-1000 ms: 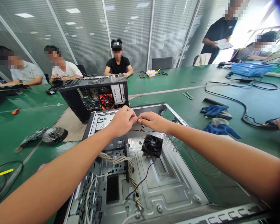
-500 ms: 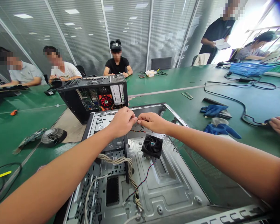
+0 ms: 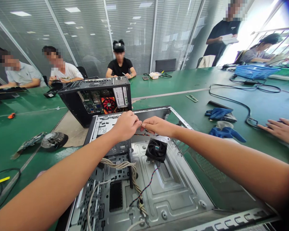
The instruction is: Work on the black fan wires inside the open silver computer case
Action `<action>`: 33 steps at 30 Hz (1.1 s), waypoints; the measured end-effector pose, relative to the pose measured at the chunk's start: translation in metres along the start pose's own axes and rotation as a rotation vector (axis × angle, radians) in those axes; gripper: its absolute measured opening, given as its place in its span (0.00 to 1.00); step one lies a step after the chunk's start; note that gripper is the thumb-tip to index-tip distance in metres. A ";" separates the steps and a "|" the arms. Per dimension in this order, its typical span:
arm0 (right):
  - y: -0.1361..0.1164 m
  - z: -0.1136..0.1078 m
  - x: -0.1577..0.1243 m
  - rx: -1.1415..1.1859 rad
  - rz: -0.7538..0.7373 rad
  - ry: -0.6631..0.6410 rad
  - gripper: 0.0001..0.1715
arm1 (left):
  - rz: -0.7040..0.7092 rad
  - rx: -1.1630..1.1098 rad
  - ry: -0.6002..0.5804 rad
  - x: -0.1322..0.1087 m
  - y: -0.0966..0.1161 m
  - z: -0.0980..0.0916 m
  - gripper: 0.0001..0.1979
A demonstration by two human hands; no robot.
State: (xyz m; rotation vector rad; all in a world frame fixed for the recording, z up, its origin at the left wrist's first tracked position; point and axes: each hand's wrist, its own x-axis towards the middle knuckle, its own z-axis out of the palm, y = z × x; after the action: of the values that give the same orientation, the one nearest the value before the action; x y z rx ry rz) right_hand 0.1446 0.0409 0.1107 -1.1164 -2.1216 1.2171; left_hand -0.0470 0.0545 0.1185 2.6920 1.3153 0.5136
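Observation:
My left hand [image 3: 127,125] and my right hand [image 3: 156,126] meet fingertip to fingertip above the far part of an open computer case [image 3: 173,192]. Both are closed in a pinch. Whatever lies between the fingers is hidden or too small to make out. Just below them runs a thin red and black wire [image 3: 144,134]. Nearer to me, a black cooling fan [image 3: 156,150] rests tilted inside the case, trailing a twisted red and blue lead. Bundled beige cables [image 3: 120,165] lie over the drive bay side at the left.
A second computer tower [image 3: 86,99] stands right behind the case. To the right lie blue work gloves [image 3: 219,114], a black cable [image 3: 245,106] and another person's hand [image 3: 280,130]. On the left are a round metal part [image 3: 54,141] and a circuit board [image 3: 30,144]. Several people sit around the table.
My hands stay almost in the same place, still pinched together. At the right, another person's hand has reached further into view, its fingers now spread. The view has shifted slightly.

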 end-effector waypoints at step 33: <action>0.004 -0.001 0.001 -0.162 -0.106 0.064 0.15 | 0.010 -0.016 0.005 0.000 0.005 -0.006 0.16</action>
State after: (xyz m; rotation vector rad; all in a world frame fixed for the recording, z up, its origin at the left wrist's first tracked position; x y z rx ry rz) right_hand 0.1466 0.0435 0.1075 -1.0790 -2.2316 0.9633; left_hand -0.0457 0.0511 0.1248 2.6880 1.2942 0.5298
